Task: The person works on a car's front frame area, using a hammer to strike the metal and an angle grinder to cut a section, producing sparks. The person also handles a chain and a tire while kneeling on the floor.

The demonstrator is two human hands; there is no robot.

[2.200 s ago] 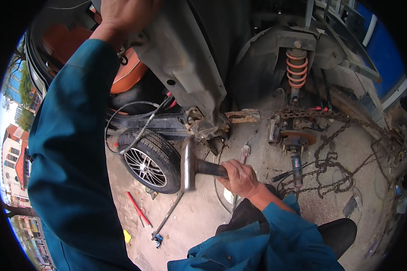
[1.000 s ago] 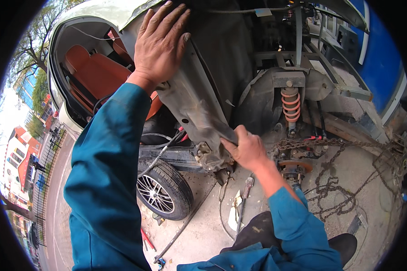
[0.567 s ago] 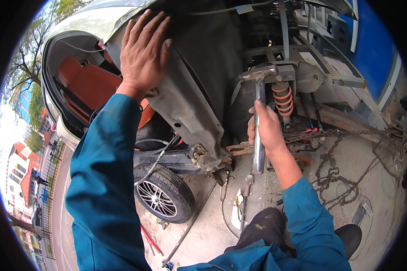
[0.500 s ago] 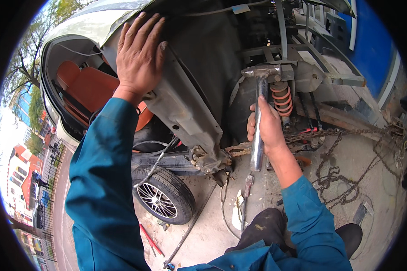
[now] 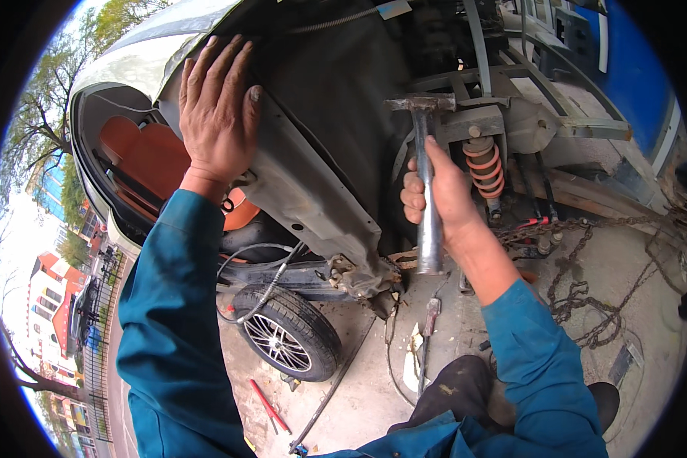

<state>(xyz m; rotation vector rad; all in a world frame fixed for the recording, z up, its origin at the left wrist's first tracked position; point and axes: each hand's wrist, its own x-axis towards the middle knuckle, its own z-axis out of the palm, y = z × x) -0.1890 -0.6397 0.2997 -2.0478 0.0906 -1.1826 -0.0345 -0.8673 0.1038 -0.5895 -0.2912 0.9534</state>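
Note:
My left hand lies flat with its fingers stretched along the upper edge of the grey door-pillar panel of a stripped car body. My right hand is wrapped round the metal handle of a hammer. The hammer stands roughly upright, its head at the top in front of the dark firewall, apart from the panel. Crumpled, torn metal shows at the panel's lower end. To the right of the hammer is a suspension strut with an orange coil spring.
A wheel with a tyre lies tilted under the sill. Rusty chains stretch across the ground at right. Red-handled tool, a long bar and a cable lie on the concrete. An orange seat shows inside the car.
The hammer and my right hand have shifted slightly left and up in view. My left hand stays on the panel edge; the whole view has turned a little.

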